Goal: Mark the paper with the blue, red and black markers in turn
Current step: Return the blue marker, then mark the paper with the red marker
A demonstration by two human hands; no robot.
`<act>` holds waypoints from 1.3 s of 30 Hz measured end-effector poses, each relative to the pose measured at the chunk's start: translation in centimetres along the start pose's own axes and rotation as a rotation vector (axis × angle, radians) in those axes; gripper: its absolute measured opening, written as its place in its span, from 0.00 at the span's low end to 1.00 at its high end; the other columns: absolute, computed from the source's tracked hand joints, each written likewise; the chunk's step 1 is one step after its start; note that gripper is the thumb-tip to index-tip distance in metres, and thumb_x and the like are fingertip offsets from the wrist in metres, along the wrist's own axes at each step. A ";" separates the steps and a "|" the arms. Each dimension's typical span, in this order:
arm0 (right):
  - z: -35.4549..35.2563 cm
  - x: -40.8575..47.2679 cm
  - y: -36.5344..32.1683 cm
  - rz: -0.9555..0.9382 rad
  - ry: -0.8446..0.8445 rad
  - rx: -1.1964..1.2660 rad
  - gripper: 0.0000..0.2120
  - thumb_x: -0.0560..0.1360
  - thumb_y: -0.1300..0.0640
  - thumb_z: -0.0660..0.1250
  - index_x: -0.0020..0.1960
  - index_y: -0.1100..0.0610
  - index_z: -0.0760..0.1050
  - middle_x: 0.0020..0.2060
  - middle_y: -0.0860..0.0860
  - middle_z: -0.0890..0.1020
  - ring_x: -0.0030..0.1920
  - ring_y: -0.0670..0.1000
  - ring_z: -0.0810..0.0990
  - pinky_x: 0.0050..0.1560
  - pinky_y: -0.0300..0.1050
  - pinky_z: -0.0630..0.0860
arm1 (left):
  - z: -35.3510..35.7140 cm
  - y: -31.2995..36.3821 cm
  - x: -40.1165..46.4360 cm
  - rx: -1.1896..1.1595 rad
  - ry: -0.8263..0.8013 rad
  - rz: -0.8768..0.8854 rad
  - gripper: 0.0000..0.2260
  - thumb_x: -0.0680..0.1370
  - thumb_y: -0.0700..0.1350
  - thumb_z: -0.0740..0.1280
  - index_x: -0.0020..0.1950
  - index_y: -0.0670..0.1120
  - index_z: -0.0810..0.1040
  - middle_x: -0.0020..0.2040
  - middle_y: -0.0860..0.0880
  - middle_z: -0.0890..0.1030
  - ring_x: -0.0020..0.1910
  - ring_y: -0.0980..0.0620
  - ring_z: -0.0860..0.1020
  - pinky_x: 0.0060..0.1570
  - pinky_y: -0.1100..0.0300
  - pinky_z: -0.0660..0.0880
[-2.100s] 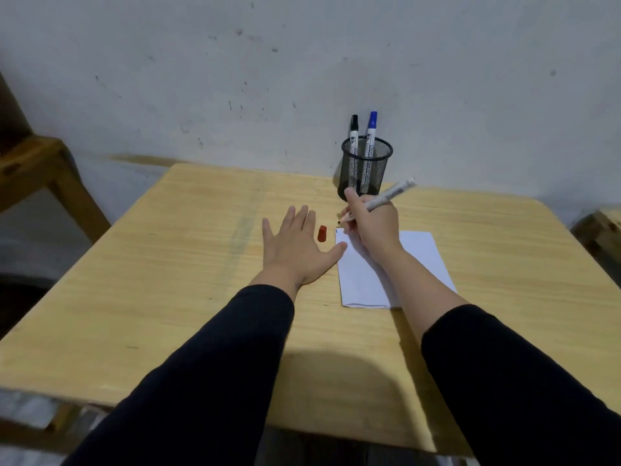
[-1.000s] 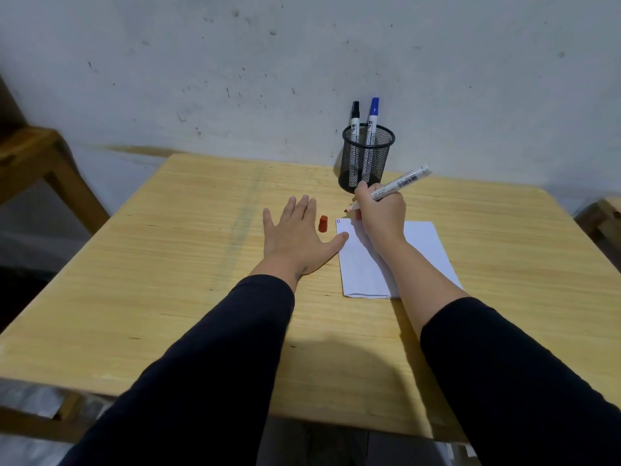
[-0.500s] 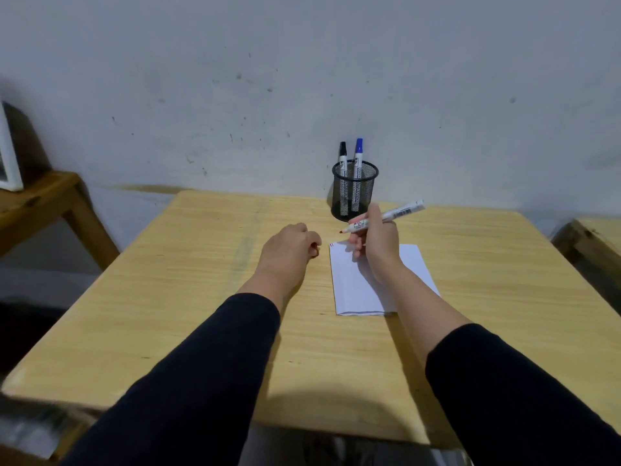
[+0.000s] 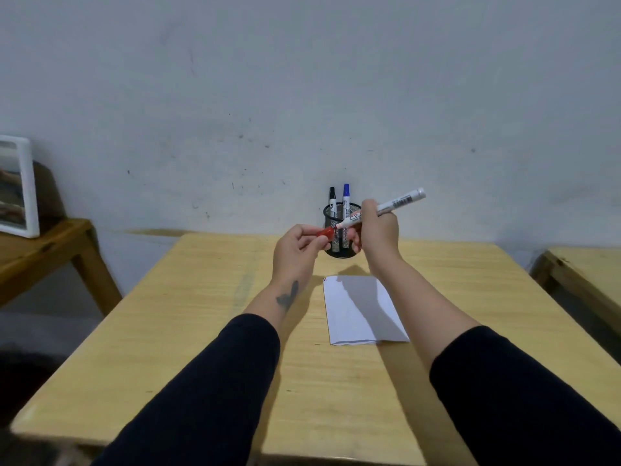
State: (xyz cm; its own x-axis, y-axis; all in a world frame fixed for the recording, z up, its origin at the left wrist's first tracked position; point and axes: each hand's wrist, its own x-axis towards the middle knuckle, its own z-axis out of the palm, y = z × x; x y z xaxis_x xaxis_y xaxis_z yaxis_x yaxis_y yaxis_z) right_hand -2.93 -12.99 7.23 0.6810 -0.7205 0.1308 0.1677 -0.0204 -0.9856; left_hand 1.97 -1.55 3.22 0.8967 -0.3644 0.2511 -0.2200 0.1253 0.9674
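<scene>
My right hand (image 4: 378, 230) grips the white barrel of the red marker (image 4: 400, 201), held up above the table with its tip pointing left. My left hand (image 4: 295, 250) pinches the red cap (image 4: 325, 233) right at the marker's tip. Whether the cap is fully seated on the tip I cannot tell. The white paper (image 4: 361, 309) lies on the wooden table (image 4: 188, 331) below my hands, with small marks at its top left corner. A black mesh pen cup (image 4: 339, 250) behind my hands holds the black marker (image 4: 332, 198) and the blue marker (image 4: 346, 195).
A grey wall stands right behind the table. At the left a lower wooden table (image 4: 40, 250) carries a white-framed picture (image 4: 16, 186). The corner of another wooden table (image 4: 584, 267) shows at the right edge.
My left hand closed on the red cap and lifted it off the table. My right hand raised the red marker off the paper. Both hands met in front of the pen cup.
</scene>
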 end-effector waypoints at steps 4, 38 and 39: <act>0.0 -0.5 -0.1 0.011 -0.023 -0.036 0.20 0.78 0.55 0.55 0.30 0.59 0.71 0.21 0.54 0.73 0.18 0.50 0.65 0.20 0.38 0.63 | 0.5 0.6 -0.5 0.006 -0.040 0.011 0.05 0.76 0.35 0.67 0.48 0.44 0.78 0.39 0.50 0.82 0.35 0.64 0.80 0.35 0.75 0.71; -0.5 5.9 -1.7 -0.597 0.061 -0.715 0.08 0.77 0.58 0.67 0.55 0.54 0.80 0.49 0.54 0.80 0.43 0.52 0.78 0.45 0.47 0.76 | -2.2 -5.0 -0.4 0.919 -0.213 -0.122 0.23 0.82 0.51 0.57 0.75 0.45 0.60 0.76 0.48 0.64 0.76 0.50 0.58 0.74 0.52 0.56; -0.3 6.9 -2.3 -0.559 0.097 -0.638 0.08 0.76 0.58 0.67 0.55 0.55 0.80 0.48 0.53 0.79 0.41 0.50 0.77 0.44 0.42 0.75 | -2.5 -5.9 -0.6 1.020 -0.267 -0.123 0.24 0.82 0.52 0.55 0.76 0.44 0.58 0.78 0.48 0.59 0.78 0.51 0.52 0.76 0.50 0.50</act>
State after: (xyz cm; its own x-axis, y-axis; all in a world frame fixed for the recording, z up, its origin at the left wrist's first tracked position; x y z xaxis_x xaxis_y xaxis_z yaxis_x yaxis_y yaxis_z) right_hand 1.13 -18.14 10.38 0.5490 -0.5438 0.6347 0.0072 -0.7563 -0.6542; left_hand 3.67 0.28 -2.69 0.8486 -0.5283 0.0284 -0.4625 -0.7146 0.5248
